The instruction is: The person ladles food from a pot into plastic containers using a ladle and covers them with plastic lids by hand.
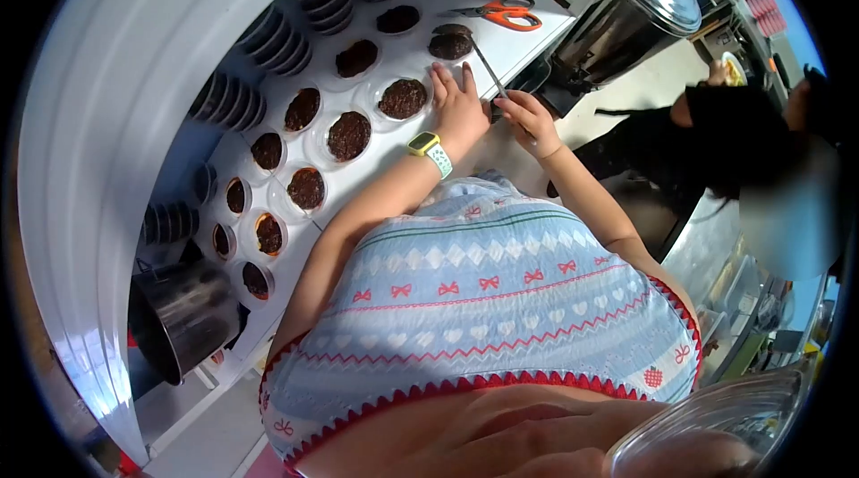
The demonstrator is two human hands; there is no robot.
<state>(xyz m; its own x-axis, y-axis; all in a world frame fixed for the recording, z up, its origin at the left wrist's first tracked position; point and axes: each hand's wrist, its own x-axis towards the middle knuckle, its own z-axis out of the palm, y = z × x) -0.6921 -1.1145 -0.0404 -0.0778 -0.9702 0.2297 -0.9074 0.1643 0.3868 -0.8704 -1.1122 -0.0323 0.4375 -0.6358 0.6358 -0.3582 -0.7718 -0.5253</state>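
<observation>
My right hand point(531, 123) is closed around a long thin metal utensil point(488, 67); its kind is unclear. The utensil's tip reaches the dark brown filling in a clear round cup point(450, 42). Just below that cup, my left hand point(462, 111) has its fingers stretched out, with the fingertips close to the rim; whether they touch it I cannot tell. Another filled cup point(402, 100) sits left of my left hand. Two rows of similar cups, including one nearby point(348, 136), run down the white table point(376, 160).
Orange-handled scissors point(512, 15) lie beyond the cup. Stacked dark cups point(277, 40) line the table's far side. Steel pots stand at the lower left point(183, 317) and upper right point(617, 31). A person in black point(725, 134) is on the right.
</observation>
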